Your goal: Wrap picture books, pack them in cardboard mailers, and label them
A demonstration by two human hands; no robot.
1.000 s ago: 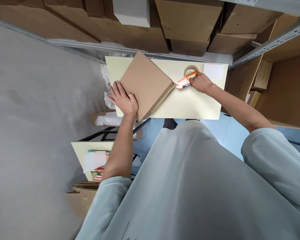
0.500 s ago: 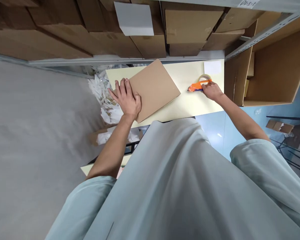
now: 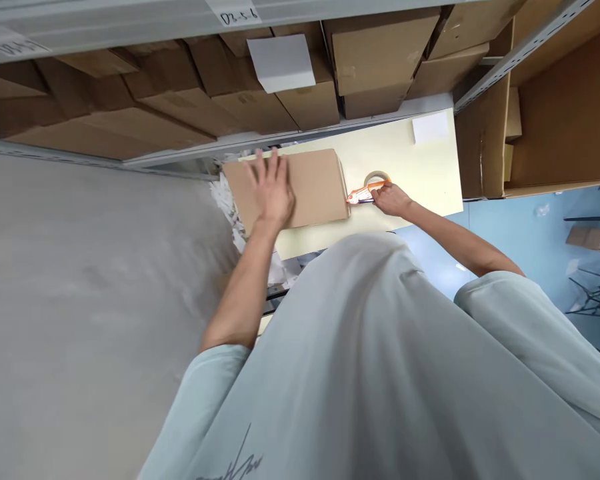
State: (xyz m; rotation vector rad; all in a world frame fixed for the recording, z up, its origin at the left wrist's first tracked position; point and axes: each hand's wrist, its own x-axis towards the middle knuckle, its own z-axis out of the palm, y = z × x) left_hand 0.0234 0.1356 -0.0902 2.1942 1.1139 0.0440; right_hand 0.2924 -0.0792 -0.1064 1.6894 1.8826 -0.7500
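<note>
A flat brown cardboard box lies on the cream tabletop, its long sides running roughly left to right. On its top, toward the left end, rests my left hand, fingers spread and a little blurred. My right hand is closed round the handle of an orange tape dispenser carrying a roll of tape. The dispenser's front end is at the right end of the box; whether it touches the cardboard I cannot tell.
Brown cartons fill the metal shelf behind the table. A large open carton stands at the right. A white paper lies at the table's back right corner. White scraps are heaped at the left, beside a grey wall.
The box has turned from a slant to nearly square with the table and shifted left. My right hand has brought the tape dispenser leftward to the box's right end.
</note>
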